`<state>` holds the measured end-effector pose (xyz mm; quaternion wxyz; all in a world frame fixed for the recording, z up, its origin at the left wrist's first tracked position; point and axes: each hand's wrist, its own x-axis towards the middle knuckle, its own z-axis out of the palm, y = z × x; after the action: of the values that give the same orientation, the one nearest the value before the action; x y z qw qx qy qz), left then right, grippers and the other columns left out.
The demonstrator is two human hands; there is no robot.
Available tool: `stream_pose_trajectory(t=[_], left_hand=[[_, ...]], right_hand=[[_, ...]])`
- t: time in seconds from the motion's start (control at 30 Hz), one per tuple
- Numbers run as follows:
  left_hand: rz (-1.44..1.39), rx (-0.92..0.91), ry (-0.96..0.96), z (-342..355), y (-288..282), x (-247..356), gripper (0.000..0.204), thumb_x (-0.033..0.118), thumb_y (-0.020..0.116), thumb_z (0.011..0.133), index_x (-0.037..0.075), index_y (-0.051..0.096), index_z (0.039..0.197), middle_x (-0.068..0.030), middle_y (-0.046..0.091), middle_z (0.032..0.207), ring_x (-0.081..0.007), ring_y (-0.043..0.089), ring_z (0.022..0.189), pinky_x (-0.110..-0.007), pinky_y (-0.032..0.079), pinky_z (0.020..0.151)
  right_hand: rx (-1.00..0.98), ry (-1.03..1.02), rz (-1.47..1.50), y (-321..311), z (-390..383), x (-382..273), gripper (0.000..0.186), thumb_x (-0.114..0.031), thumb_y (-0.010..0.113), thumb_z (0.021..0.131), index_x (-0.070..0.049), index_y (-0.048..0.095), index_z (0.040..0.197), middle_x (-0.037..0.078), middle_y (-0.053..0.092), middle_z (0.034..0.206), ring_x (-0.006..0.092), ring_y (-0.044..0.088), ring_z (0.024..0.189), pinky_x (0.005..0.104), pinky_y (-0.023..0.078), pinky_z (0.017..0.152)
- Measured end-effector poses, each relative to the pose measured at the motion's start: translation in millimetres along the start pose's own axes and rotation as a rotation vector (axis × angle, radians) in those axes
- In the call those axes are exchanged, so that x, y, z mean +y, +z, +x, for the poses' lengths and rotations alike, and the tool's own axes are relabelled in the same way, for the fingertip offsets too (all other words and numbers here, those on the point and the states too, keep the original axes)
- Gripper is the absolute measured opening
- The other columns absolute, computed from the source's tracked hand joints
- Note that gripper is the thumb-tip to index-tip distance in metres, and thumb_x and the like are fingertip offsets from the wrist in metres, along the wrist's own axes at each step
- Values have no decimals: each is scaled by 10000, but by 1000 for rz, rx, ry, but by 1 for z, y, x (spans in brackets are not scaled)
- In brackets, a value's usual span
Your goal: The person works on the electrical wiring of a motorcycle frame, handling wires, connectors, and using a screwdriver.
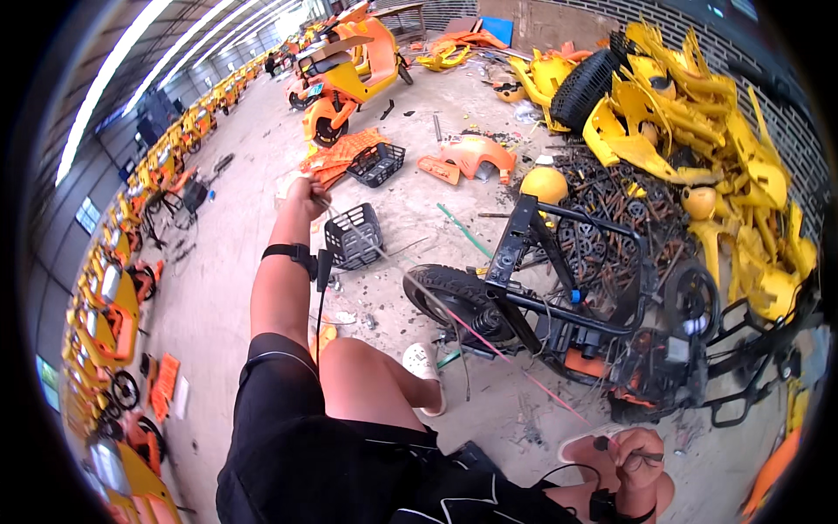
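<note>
My left hand (305, 199), arm stretched out ahead, is closed around one end of a long thin cable (419, 285). The cable runs down to the right, grey near the left hand and pinkish further along, in front of a black scooter frame (515, 244) with its wheel (445, 301). Low at the right, beside my knee, my right hand (639, 456) is closed. A dark piece sticks out on either side of its fingers, and the cable's pink end leads toward it. Whether it grips the cable or a small tool I cannot make out.
Black plastic baskets (353, 236) and orange panels (476, 157) lie on the floor ahead. A heap of yellow body panels (690, 113) and metal parts (602, 227) rises at the right. An orange scooter (358, 70) stands further back; rows of scooters (113, 297) line the left.
</note>
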<state>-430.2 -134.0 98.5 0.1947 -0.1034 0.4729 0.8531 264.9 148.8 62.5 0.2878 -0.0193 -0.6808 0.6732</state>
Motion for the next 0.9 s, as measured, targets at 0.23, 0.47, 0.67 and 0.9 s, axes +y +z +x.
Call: stream_pose_trajectory(t=[0.23, 0.47, 0.67, 0.9], left_hand=[[810, -195, -70, -71, 9, -39, 336, 378, 489, 980, 78, 592, 867, -76, 682, 948, -205, 672, 863, -445, 540, 777], [1666, -319, 333, -45, -15, -103, 412, 396, 525, 942, 7, 662, 935, -91, 656, 768, -192, 617, 712, -335, 487, 676], [2139, -139, 357, -42, -25, -114, 462, 373, 585, 897, 39, 556, 1216, -224, 565, 1225, -346, 577, 1103, -461, 463, 902], [2056, -726, 250, -288, 42, -250, 667, 602, 535, 874, -51, 630, 972, -253, 649, 924, -396, 623, 955, -476, 481, 835]], right_hand=[[104, -123, 214, 6, 22, 7, 314, -230, 613, 916, -34, 471, 717, 97, 524, 680, 152, 458, 517, 280, 396, 530], [60, -4, 166, 11, 90, 27, 318, -340, 566, 947, -47, 470, 866, 17, 407, 719, 87, 355, 584, 228, 281, 511], [-12, -75, 215, 43, 116, 20, 340, -359, 521, 977, -26, 535, 913, -14, 468, 746, 43, 363, 570, 190, 275, 490], [-87, 8, 181, 86, 141, -4, 282, -297, 483, 1005, -27, 539, 943, 3, 487, 740, 43, 397, 601, 182, 331, 506]])
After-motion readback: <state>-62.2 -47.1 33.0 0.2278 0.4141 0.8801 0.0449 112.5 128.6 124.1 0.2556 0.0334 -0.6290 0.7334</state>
